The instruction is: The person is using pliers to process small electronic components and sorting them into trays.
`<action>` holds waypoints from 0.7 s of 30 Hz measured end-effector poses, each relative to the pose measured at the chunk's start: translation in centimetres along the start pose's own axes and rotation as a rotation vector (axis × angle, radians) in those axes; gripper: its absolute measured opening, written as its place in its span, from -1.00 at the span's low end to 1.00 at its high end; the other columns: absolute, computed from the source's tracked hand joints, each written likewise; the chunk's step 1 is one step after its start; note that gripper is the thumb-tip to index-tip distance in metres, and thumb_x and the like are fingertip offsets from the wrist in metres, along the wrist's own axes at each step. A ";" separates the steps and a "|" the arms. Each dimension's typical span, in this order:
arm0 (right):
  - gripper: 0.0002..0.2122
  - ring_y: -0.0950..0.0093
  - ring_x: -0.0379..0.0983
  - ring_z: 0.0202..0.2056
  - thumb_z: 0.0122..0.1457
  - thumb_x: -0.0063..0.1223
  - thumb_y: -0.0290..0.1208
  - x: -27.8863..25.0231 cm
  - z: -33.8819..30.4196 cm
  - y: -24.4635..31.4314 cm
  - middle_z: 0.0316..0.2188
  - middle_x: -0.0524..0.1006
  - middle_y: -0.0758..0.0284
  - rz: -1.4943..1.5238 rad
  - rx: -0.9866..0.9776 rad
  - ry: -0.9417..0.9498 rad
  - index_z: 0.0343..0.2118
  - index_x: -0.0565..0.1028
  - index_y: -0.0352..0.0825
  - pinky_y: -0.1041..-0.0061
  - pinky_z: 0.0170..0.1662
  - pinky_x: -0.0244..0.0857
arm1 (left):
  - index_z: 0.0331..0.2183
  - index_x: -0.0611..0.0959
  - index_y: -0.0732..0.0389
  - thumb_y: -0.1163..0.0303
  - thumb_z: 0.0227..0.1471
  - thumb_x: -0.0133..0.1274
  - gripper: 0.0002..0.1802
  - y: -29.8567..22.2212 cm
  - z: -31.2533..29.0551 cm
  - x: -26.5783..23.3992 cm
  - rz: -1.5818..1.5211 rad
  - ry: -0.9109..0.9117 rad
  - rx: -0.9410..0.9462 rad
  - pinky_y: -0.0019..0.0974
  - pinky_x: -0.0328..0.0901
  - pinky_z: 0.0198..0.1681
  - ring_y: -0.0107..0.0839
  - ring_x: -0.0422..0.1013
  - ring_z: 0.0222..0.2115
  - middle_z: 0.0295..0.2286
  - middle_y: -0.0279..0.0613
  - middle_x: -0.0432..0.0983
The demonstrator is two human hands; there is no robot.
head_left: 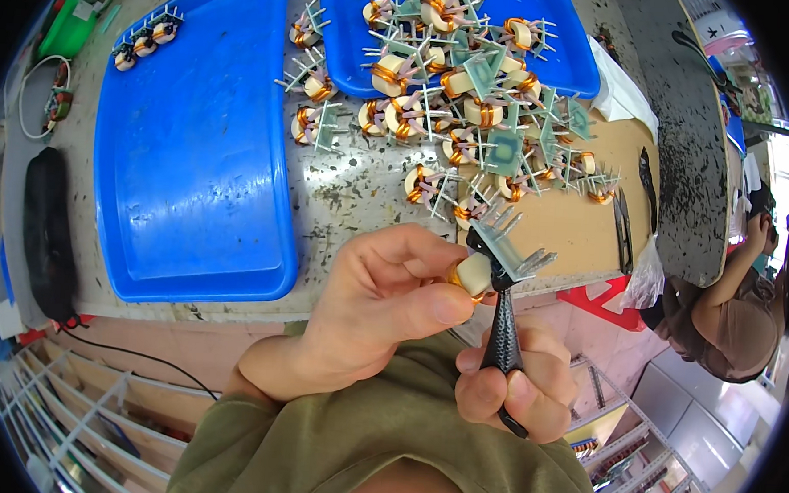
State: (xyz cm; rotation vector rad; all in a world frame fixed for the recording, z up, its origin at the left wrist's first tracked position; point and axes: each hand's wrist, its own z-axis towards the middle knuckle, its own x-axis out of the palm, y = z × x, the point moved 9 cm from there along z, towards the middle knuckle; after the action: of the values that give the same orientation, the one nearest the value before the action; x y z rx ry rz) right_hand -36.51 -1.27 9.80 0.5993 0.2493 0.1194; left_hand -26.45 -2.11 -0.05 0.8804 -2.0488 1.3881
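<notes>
Your left hand (370,292) pinches the pale coil (474,275) at mid-view, its pinned green board (499,253) towards one o'clock; your right hand (530,387), at five o'clock, grips a black tapered tool (504,334), tip by the board. You seem to be working where coil meets board; the next move calls for a steady pinch.

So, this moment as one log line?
left hand: holds coil | right hand: holds black tool, tip at coil | more coils: piled ahead
</notes>
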 end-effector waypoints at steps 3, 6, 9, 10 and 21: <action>-0.70 0.51 0.29 -0.74 -0.21 0.11 -0.65 -0.4 -0.1 0.1 -0.65 0.37 0.32 0.009 -0.023 -0.049 -0.36 0.29 -0.40 0.60 -0.74 0.17 | -0.31 0.44 0.34 0.03 -0.32 0.17 -0.38 -0.1 -0.1 0.2 -0.018 0.021 0.006 -0.40 0.21 -0.28 -0.47 0.35 -0.37 -0.39 -0.18 0.43; -0.70 0.51 0.29 -0.75 -0.19 0.09 -0.66 -0.1 0.0 0.2 -0.65 0.37 0.32 -0.013 -0.038 -0.037 -0.34 0.28 -0.41 0.60 -0.75 0.17 | -0.33 0.45 0.33 0.04 -0.33 0.17 -0.40 0.0 -0.1 0.2 -0.024 0.039 -0.001 -0.38 0.22 -0.26 -0.46 0.35 -0.36 -0.38 -0.18 0.42; -0.69 0.51 0.30 -0.75 -0.18 0.07 -0.66 0.2 -0.2 0.3 -0.64 0.37 0.31 0.004 -0.043 0.010 -0.33 0.28 -0.41 0.59 -0.75 0.18 | -0.33 0.45 0.33 0.02 -0.33 0.16 -0.39 0.2 -0.2 0.1 -0.036 0.038 -0.024 -0.38 0.22 -0.26 -0.46 0.34 -0.36 -0.38 -0.19 0.42; -0.69 0.51 0.30 -0.75 -0.18 0.07 -0.66 0.2 -0.1 0.3 -0.64 0.37 0.31 0.005 -0.042 0.013 -0.33 0.28 -0.41 0.59 -0.75 0.18 | -0.33 0.45 0.33 0.00 -0.33 0.16 -0.38 0.3 -0.2 0.1 -0.038 0.036 -0.037 -0.38 0.22 -0.27 -0.46 0.34 -0.36 -0.38 -0.19 0.42; -0.71 0.51 0.32 -0.74 -0.16 0.07 -0.64 0.2 0.0 0.3 -0.63 0.37 0.30 0.018 -0.051 0.014 -0.34 0.26 -0.41 0.58 -0.74 0.21 | -0.37 0.46 0.32 -0.14 -0.36 0.11 -0.31 0.5 0.0 0.5 -0.035 0.011 -0.093 -0.49 0.13 -0.40 -0.59 0.25 -0.48 -0.51 -0.32 0.37</action>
State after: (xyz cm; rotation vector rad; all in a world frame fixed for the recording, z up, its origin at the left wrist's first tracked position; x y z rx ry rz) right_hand -36.31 -0.99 9.97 0.5501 0.2543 0.1470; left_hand -27.20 -2.09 -0.01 0.8631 -2.0627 1.2658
